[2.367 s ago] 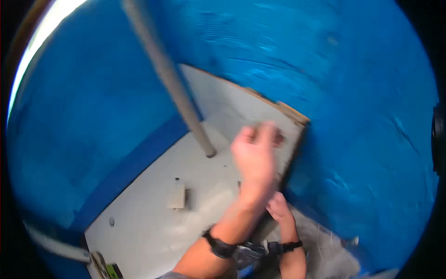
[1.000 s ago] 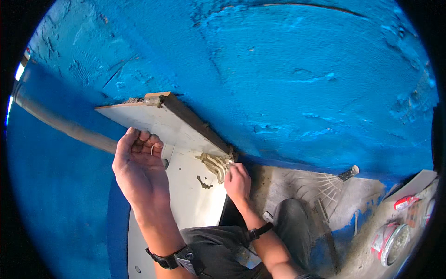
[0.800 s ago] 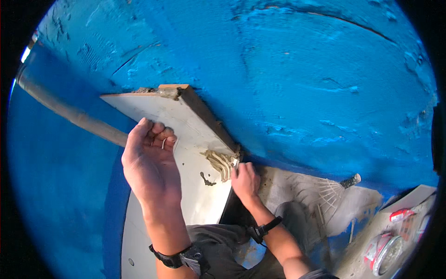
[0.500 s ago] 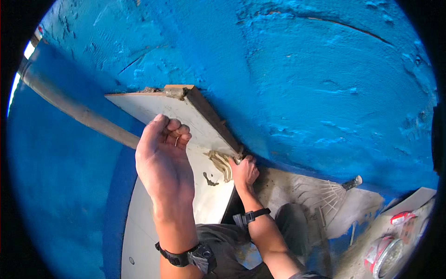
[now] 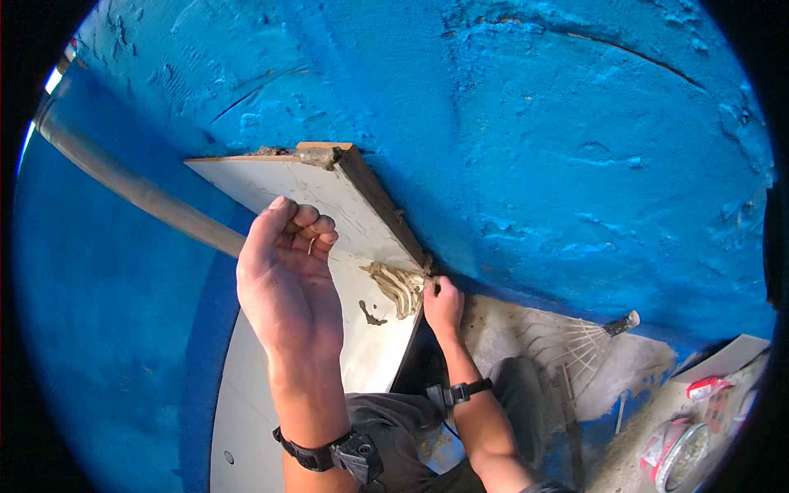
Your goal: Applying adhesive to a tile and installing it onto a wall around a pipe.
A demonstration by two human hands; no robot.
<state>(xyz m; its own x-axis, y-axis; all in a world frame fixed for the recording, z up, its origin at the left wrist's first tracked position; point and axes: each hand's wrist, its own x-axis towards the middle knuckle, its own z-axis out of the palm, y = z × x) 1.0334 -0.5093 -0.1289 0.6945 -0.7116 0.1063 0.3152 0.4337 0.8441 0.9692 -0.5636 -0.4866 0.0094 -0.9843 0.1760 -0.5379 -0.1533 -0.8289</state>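
My left hand [image 5: 289,279] is raised palm-up in front of a white upright tile [image 5: 304,193], its fingers loosely curled over an empty palm. My right hand [image 5: 445,306] is closed at the corner where this tile's lower end meets a white flat slab [image 5: 370,361]. Its fingers are pressed together; whatever they may hold is hidden. Beside the right thumb, wet grey-brown mortar [image 5: 398,287] lies smeared in ridges on the slab, with a small separate dab [image 5: 371,315] nearby. More mortar [image 5: 316,155] shows along the tile's top edge.
A rough blue wall [image 5: 542,164] rises behind the tile. At the left a grey pipe [image 5: 148,193] slants down past my left hand. Lower right, a fan-shaped rake head [image 5: 575,333], a round tub [image 5: 682,456] and a red-and-white packet [image 5: 708,387] sit on the floor.
My right hand has drawn its fingers in from the corner and turned, uncovering more of the mortar ridges. The left hand stays almost in place.
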